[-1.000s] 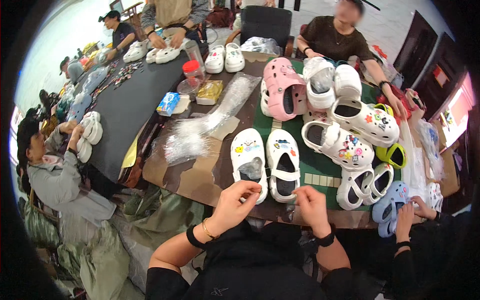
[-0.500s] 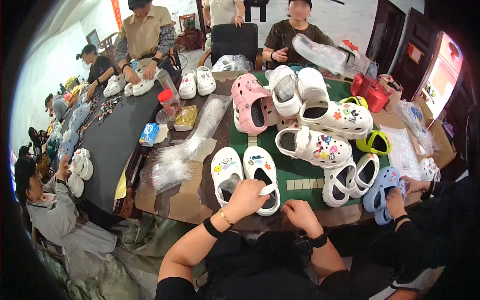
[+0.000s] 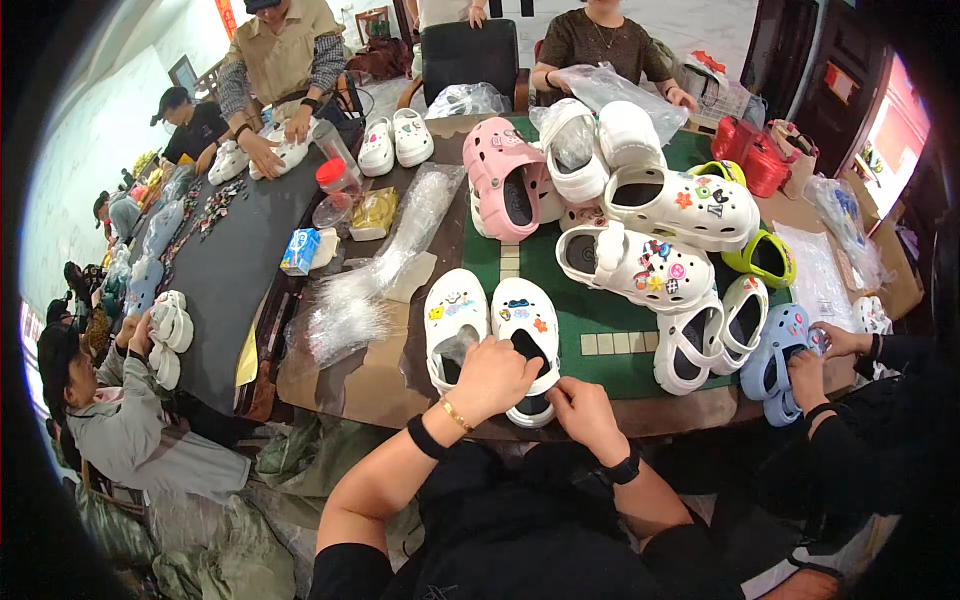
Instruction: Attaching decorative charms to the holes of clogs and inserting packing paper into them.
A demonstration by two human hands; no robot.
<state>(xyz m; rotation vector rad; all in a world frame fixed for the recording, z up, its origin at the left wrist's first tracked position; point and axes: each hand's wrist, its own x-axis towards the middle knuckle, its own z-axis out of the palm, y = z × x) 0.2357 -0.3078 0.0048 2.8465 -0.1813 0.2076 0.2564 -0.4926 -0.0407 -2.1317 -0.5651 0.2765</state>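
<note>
In front of me two white clogs stand side by side with toes pointing away, a left clog [image 3: 455,312] and a right clog [image 3: 523,308]. Both carry colourful charms, and clear plastic shows inside the left one. My left hand [image 3: 490,378] reaches over the right clog's opening, its fingers closed on the strap area, which the hand partly hides. At the same clog's heel, my right hand [image 3: 588,412] pinches the rim between thumb and fingers.
Ahead right lie a pink clog [image 3: 497,165], several charm-covered white clogs [image 3: 683,205] and lime clogs [image 3: 768,258]. To the left are a bundle of clear plastic strips [image 3: 400,255], a blue box [image 3: 299,251] and a red-lidded jar [image 3: 333,178]. At right, another person's hands hold a blue clog [image 3: 775,350].
My left hand has drawn the strap back toward the right clog's heel. My right hand has moved in from the right to touch that heel. My view has shifted slightly.
</note>
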